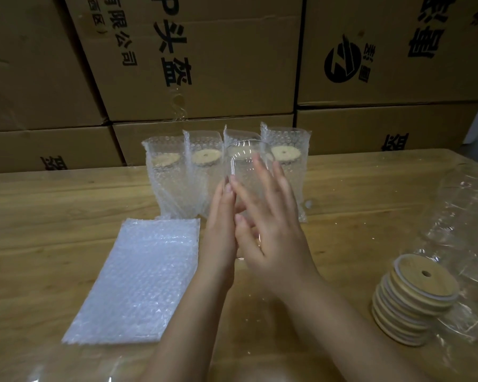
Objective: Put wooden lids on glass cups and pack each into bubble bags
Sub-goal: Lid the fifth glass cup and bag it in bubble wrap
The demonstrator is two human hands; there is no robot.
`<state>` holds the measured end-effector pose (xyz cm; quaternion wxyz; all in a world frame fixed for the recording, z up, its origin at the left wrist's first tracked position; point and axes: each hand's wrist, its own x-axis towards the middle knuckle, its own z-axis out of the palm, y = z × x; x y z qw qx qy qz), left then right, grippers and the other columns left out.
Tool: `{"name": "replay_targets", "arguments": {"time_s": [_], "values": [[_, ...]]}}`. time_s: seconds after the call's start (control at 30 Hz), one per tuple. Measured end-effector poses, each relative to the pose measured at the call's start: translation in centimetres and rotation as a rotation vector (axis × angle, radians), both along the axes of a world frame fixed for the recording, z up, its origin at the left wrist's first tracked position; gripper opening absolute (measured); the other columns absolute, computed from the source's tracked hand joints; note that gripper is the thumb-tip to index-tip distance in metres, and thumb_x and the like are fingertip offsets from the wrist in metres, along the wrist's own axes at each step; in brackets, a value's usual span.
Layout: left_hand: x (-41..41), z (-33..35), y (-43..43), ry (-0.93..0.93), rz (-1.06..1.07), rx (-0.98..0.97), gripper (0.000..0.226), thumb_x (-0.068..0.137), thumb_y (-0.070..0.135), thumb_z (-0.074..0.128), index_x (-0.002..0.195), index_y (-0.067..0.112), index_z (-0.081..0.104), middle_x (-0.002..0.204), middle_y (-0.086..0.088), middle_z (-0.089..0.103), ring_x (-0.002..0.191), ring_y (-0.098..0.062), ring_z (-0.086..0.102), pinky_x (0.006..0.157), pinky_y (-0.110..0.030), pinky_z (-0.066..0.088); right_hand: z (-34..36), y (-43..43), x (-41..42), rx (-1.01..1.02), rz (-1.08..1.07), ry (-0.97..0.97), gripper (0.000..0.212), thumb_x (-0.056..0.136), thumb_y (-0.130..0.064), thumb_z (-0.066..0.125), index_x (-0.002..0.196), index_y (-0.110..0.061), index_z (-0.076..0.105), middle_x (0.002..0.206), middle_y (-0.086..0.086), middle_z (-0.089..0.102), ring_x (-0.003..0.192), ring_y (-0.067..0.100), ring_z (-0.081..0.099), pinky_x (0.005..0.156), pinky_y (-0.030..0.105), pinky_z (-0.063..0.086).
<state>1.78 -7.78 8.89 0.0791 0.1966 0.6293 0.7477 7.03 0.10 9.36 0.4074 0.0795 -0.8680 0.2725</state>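
— Cardboard boxes with black printing are stacked high behind a wooden table. What stands on it?

— At the back, four bubble bags stand upright side by side. Each has a cup inside, and a round wooden lid shows through the wrap. The third one is partly hidden.

— Hidden by what?

— By the glass cup in the middle. It is clear and has no lid on. It is held up in front of that row, with its open rim at the far end and its base nearer the person.

— Who holds it?

— Both hands. The left hand lies flat against the cup's left side, fingers straight and together. The right hand covers the right side and top, fingers straight and spread. That hand is blurred, so I cannot tell how firmly it touches. Neither hand curls round the glass, which sits between flat palms.

— And the supplies?

— A stack of flat bubble bags lies on the table just left of the left forearm. Well to the right is a leaning stack of wooden lids, the top one showing a small hole. It rests on crumpled clear plastic.
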Motion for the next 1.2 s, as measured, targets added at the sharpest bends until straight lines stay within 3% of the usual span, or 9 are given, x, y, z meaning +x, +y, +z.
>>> {"name": "replay_targets", "arguments": {"time_s": [0.1, 0.27, 0.47, 0.6, 0.7, 0.87, 1.07, 1.13, 1.2], "values": [[0.3, 0.2, 0.1, -0.030, -0.101, -0.003, 0.059, 0.094, 0.062, 0.035, 0.139, 0.025, 0.048, 0.117, -0.010, 0.068, 0.100, -0.023, 0.070, 0.070, -0.031, 0.054, 0.8, 0.9, 0.1, -0.065, 0.101, 0.035, 0.045, 0.090, -0.025, 0.042, 0.134, -0.019, 0.054, 0.155, -0.004, 0.029, 0.148, 0.016, 0.008, 0.117, 0.050, 0.019], [0.9, 1.1, 0.1, -0.090, -0.253, 0.080, 0.043, 0.087, 0.055, 0.047, 0.128, 0.043, 0.054, 0.108, -0.009, 0.071, 0.080, -0.023, 0.070, 0.058, -0.027, 0.055, 2.0, 1.9, 0.5, -0.373, 0.236, 0.117, 0.044, 0.094, -0.017, 0.045, 0.138, -0.019, 0.047, 0.155, -0.012, 0.026, 0.147, 0.006, 0.007, 0.113, 0.026, 0.029], [1.3, 1.6, 0.6, -0.023, -0.304, 0.097, 0.081, 0.075, 0.061, 0.068, 0.144, 0.040, 0.032, 0.126, 0.000, 0.065, 0.112, -0.021, 0.065, 0.098, -0.038, 0.051, 2.8, 3.2, 0.5, -0.894, 0.442, 0.053, 0.041, 0.091, -0.044, 0.042, 0.129, -0.059, 0.037, 0.149, -0.022, 0.034, 0.125, -0.006, 0.047, 0.106, 0.038, 0.042], [2.0, 2.0, -0.1, 0.255, -0.165, 0.023, 0.043, 0.092, 0.046, 0.048, 0.130, 0.058, 0.035, 0.148, 0.028, 0.032, 0.139, -0.005, 0.035, 0.114, -0.042, 0.034, 2.4, 3.5, 0.0, -1.023, 0.494, -0.052, 0.036, 0.088, -0.052, 0.040, 0.123, -0.058, 0.040, 0.141, -0.012, 0.047, 0.116, 0.010, 0.060, 0.101, 0.038, 0.046], [2.9, 3.0, -0.6, 0.610, -0.073, -0.227, 0.044, 0.097, 0.039, 0.043, 0.137, 0.052, 0.032, 0.158, 0.024, 0.004, 0.135, 0.018, 0.020, 0.110, -0.022, 0.032, 1.9, 3.3, -0.3, -1.064, 0.534, -0.100, 0.041, 0.092, -0.053, 0.038, 0.132, -0.050, 0.039, 0.136, -0.014, 0.048, 0.105, 0.011, 0.067, 0.087, 0.033, 0.054], [4.1, 3.5, -0.7, 0.940, 0.006, -0.581, 0.042, 0.093, 0.037, 0.051, 0.135, 0.041, 0.051, 0.159, 0.025, 0.002, 0.128, 0.028, 0.005, 0.117, -0.053, 0.019, 1.7, 3.8, -0.3, -1.025, 0.550, -0.264, 0.046, 0.099, -0.054, 0.025, 0.143, -0.043, 0.033, 0.110, -0.020, 0.068, 0.098, 0.005, 0.068, 0.070, 0.021, 0.056], [4.6, 3.5, 0.5, 0.751, 0.122, -0.416, 0.051, 0.090, 0.059, 0.041, 0.140, 0.052, 0.035, 0.155, 0.032, -0.009, 0.145, 0.005, 0.006, 0.104, -0.028, 0.033, 2.3, 3.4, 0.2, -1.007, 0.550, -0.233, 0.049, 0.089, -0.062, 0.040, 0.136, -0.047, 0.038, 0.139, -0.001, 0.051, 0.115, 0.010, 0.061, 0.087, 0.026, 0.054], [4.1, 3.7, 0.3, 0.576, 0.183, -0.272, 0.061, 0.082, 0.067, 0.046, 0.139, 0.059, 0.025, 0.157, 0.025, 0.009, 0.133, 0.021, 0.018, 0.098, -0.014, 0.038, 2.3, 2.7, 0.5, -0.871, 0.527, -0.187, 0.044, 0.086, -0.061, 0.041, 0.129, -0.057, 0.033, 0.147, -0.010, 0.041, 0.126, 0.001, 0.049, 0.091, 0.017, 0.049], [3.2, 3.9, -0.2, 0.294, 0.192, -0.078, 0.075, 0.070, 0.071, 0.056, 0.137, 0.056, 0.028, 0.147, 0.012, 0.039, 0.122, 0.007, 0.050, 0.091, -0.021, 0.050, 2.0, 1.6, 0.7, -0.690, 0.504, -0.161, 0.049, 0.089, -0.059, 0.039, 0.135, -0.059, 0.023, 0.147, -0.028, 0.032, 0.133, -0.009, 0.035, 0.096, 0.009, 0.040]]}}
